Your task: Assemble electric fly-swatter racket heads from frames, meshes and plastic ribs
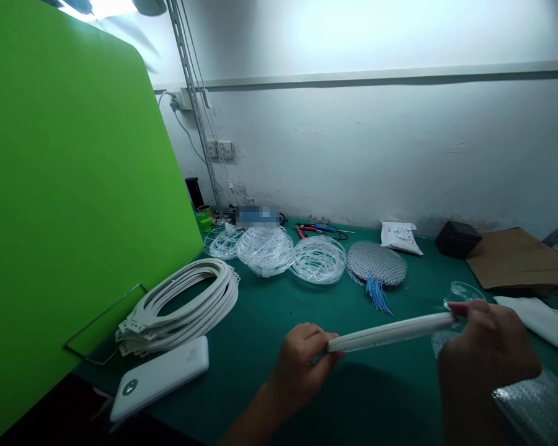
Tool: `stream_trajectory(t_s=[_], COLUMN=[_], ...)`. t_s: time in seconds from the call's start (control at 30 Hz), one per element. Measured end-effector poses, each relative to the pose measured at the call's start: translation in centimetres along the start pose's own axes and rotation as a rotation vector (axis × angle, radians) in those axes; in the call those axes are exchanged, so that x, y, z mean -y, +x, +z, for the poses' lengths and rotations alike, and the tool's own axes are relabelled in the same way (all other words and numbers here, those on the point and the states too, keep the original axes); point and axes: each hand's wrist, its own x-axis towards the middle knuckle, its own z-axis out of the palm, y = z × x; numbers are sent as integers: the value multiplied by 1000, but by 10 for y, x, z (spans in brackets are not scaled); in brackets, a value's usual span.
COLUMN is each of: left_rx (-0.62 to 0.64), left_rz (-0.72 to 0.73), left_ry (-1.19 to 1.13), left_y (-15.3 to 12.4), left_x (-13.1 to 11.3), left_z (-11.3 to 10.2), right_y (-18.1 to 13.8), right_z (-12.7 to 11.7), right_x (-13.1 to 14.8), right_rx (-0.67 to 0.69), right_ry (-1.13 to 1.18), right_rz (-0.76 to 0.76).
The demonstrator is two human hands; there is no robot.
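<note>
I hold a white strip (pixel 390 332) between my two hands, above the green desk (pixel 270 322) and near its front edge. It lies almost level, its right end a little higher. My left hand (pixel 302 365) pinches the left end, fingers (pixel 328 357) clamped on it. My right hand (pixel 488 353) closes round the right end, its fingers curled over the top. I see the strip edge-on, so I cannot tell its full shape.

To the left lies a stack of white hoops (pixel 181 303), and just in front of it a white power bank (pixel 160 376). A green board (pixel 65 204) stands along the left side. Farther back three coils of clear tubing (pixel 265 249) sit side by side, with a round mesh (pixel 376 263) next to them and a bundle of blue ties (pixel 377 294) touching its near edge. Pliers (pixel 314 229) lie behind the coils by the wall.

At the back right are a white packet (pixel 400 237), a black box (pixel 456 238) and a sheet of cardboard (pixel 516 257). Just behind my right hand is a clear dish (pixel 465 290). A white cloth (pixel 539 319) lies to its right, and bubble wrap (pixel 534 402) at the near right corner.
</note>
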Motion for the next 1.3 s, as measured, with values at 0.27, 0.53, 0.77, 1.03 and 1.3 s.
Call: stream_trajectory(t_s=[0.27,0.53,0.77,1.03,1.3], left_rx=[4,-72,-99,172,259], left_rz=[71,140,202,43,-73], left_ry=[66,151,185,339,295], left_y=[1,-1,-2,-1,-3], left_x=[-21,-35,-41,-42,-41], left_z=[3,8,21,5,-4], right_y=[-18,-34,-36,-27,-14], right_z=[23,21,20,23,27], right_x=[50,58,65,32,28], right_rx=[363,487,475,435,503], right_ry=[134,145,227,231,169], right_rz=[-303,-362,-408,-388,-391])
